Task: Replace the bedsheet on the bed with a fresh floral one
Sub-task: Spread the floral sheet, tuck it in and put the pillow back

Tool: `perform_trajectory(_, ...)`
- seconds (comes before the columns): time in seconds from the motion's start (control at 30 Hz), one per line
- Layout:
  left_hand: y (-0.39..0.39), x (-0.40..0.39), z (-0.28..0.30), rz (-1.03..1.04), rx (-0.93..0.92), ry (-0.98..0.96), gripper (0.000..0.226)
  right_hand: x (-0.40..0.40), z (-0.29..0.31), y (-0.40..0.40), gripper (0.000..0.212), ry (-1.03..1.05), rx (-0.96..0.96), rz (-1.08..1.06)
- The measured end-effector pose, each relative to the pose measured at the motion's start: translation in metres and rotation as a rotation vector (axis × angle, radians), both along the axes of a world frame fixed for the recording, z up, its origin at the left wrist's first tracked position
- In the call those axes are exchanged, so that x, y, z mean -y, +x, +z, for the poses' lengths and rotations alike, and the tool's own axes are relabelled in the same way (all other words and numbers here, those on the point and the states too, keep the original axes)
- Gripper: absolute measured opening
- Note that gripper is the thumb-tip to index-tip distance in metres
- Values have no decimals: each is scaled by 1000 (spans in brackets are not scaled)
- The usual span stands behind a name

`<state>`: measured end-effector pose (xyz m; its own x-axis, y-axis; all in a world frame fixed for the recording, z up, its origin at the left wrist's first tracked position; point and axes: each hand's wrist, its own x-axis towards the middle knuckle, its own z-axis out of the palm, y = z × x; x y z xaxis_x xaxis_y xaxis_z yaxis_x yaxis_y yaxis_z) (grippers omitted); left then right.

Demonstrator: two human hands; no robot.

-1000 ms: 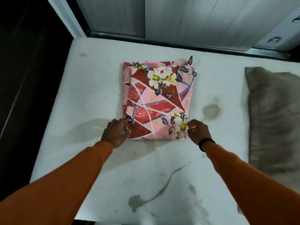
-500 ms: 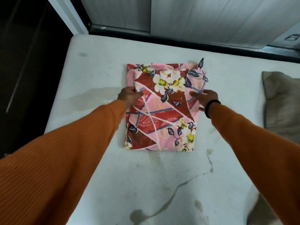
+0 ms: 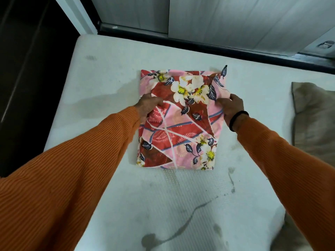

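A folded floral bedsheet [image 3: 181,127], pink and red with white flowers and dark leaves, lies flat in the middle of a bare white mattress [image 3: 101,73]. My left hand [image 3: 149,105] pinches the sheet's top layer at its left edge, in the upper half. On the right edge, at about the same height, my right hand [image 3: 231,105] grips the top layer with its fingers curled. Both arms wear orange ribbed sleeves, and a black band circles the right wrist.
The mattress is stained in several places near me. A grey-brown pillow [image 3: 315,116] lies on its right side. Pale panelled walls [image 3: 226,17] and a dark frame [image 3: 217,44] run along the far edge. Dark floor [image 3: 23,78] lies past the left edge.
Both hands moved from the sheet's near corners up along its sides to the upper half and closed on the top layer there. The sheet itself has stayed in place.
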<state>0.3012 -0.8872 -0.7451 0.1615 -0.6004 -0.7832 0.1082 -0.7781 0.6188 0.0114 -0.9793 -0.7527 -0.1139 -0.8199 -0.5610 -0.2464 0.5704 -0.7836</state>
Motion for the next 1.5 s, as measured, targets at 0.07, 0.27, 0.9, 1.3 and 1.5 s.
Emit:
perform_trajectory(0.07, -1, -14, 13, -47, -58, 1, 16, -13, 9, -6, 37, -16, 68, 12)
perform_trajectory(0.27, -16, -83, 46, -440, -1, -22, 18, -83, 48, -27, 8, -64, 80, 287)
perform_trajectory(0.9, -140, -439, 16, -1439, 674, 87, 57, -485, 36, -134, 49, 43, -527, 984)
perform_trajectory(1.3, -152, -443, 10, -864, 449, -42, 19, -475, 18, -149, 23, 272, -512, 710)
perform_trajectory(1.5, -148, -362, -6, -439, 429, -141, 33, -395, 9, -96, 66, 78, -537, 476)
